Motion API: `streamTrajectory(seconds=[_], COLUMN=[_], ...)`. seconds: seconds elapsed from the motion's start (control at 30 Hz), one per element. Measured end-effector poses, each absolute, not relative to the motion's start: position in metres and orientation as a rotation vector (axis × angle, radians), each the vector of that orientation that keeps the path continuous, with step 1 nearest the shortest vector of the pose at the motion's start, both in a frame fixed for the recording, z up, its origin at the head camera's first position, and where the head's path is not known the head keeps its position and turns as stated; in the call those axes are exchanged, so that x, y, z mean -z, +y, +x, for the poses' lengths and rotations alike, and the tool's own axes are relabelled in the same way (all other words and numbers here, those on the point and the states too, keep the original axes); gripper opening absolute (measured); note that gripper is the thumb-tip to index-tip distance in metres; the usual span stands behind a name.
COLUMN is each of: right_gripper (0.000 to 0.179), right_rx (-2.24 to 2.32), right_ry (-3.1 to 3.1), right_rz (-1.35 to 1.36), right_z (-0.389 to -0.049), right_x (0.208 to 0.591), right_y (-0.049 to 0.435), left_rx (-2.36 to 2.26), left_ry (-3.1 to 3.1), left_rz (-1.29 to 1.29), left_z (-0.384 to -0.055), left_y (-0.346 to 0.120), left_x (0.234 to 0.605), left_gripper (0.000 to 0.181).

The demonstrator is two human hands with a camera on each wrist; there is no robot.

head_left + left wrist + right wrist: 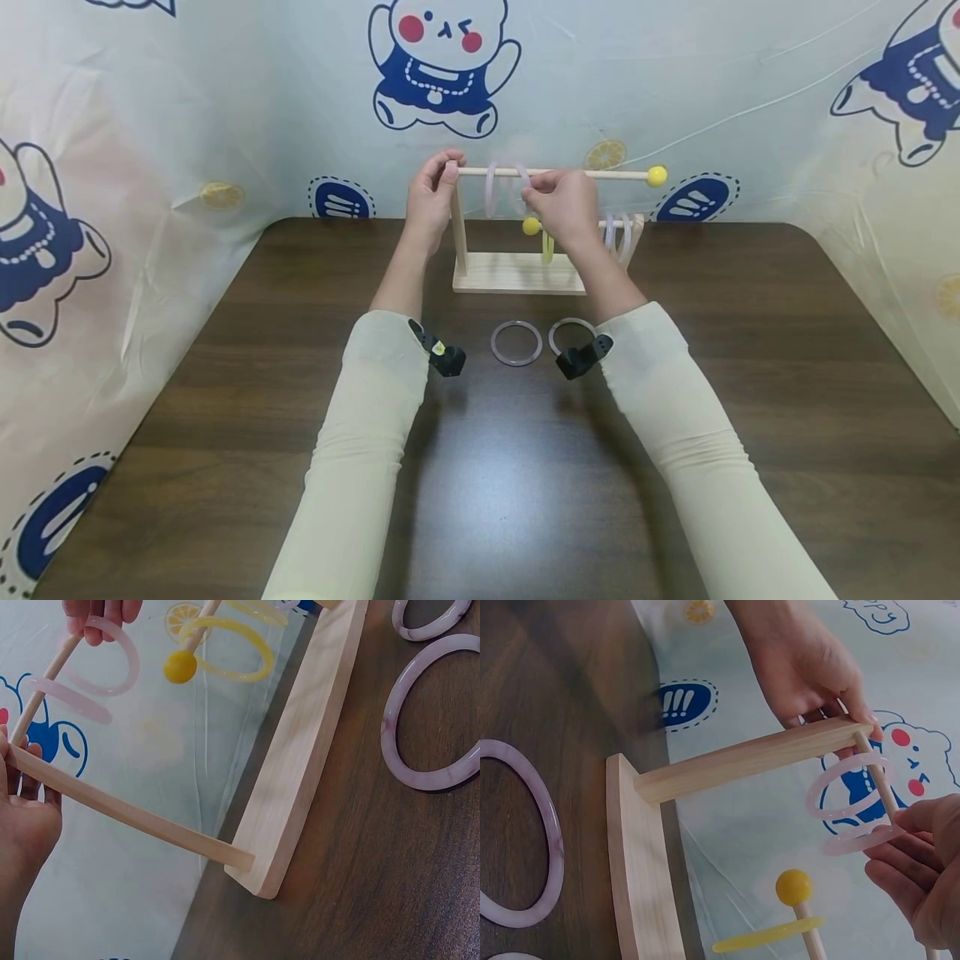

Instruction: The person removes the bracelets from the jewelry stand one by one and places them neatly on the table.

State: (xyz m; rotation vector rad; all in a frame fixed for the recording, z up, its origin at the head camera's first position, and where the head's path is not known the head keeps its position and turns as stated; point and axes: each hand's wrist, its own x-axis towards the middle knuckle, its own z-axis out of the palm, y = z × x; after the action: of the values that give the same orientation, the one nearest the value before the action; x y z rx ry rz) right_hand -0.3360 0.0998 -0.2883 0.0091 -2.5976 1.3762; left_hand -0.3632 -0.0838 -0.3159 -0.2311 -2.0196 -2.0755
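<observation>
My left hand [429, 196] grips the top of the left post [135, 806] of a wooden bangle stand [510, 275], where the upper rod [622, 175] joins it. Two pale pink bangles hang on this rod. The one nearer the post [71, 701] hangs untouched. My right hand [567, 208] pinches the other pink bangle [135, 664] between thumb and fingers, at the rod. Below, a yellow bangle [769, 934] hangs on the lower rod, close to its yellow end ball [793, 887]. Pale bangles [610, 233] also hang by the right post, partly behind my right wrist.
Two lilac bangles lie flat on the brown table [247, 433] in front of the stand: one whole ring [516, 363] and one [552, 333] partly covered by the right wrist camera [583, 357]. A cartoon-printed sheet [285, 92] stands behind and beside the table.
</observation>
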Motion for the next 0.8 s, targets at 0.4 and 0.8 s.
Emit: streamTrajectory(seconds=[0.4, 0.8], right_gripper=[0.021, 0.019], right_rx=[-1.331, -1.281], right_ry=[-2.536, -2.461], right_rz=[0.071, 0.1], right_z=[-0.3359, -0.3327], right_x=[0.2941, 0.2965], right_y=[0.0994, 0.0985], left_rx=[2.074, 2.073], left_ry=[-2.003, -2.019], left_rz=[-0.248, -0.233], left_z=[-0.3645, -0.3651], left_y=[-0.0832, -0.0834], left_x=[0.3173, 0.3179], left_gripper=[0.029, 0.03])
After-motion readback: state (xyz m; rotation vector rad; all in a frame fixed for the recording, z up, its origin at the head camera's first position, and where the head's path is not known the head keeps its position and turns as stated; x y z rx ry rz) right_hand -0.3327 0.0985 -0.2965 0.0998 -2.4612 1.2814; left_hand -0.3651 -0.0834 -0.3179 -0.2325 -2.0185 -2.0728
